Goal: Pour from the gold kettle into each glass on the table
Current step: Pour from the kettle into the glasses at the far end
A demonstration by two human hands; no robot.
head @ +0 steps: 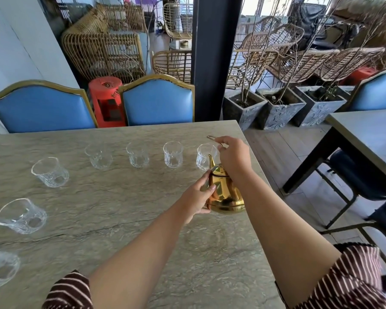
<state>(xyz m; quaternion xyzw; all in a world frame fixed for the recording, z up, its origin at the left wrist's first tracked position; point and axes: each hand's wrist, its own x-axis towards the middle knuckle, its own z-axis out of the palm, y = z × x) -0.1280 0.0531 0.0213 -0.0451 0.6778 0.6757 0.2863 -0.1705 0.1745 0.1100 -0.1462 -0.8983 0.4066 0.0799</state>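
The right hand (234, 156) grips the thin wire handle (215, 140) of the shiny gold metal kettle (225, 192); the left hand (198, 197) clasps its rounded side. Its spout (211, 160) points at the nearest clear cut-glass tumbler (205, 157), on the grey stone-patterned counter (120, 208).

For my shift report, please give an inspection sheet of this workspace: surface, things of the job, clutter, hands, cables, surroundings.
Surface: grey stone-look table, dry, no spill seen.
Job's things: gold kettle near the right edge; seven clear glasses, all look empty; spout points at the nearest glass.
Clutter: nothing seen.
Hands: left hand steadies the kettle's side; right hand holds its wire handle.
Cables: nothing seen.
Surroundings: blue chairs, red stool, grey planters, second table to the right.
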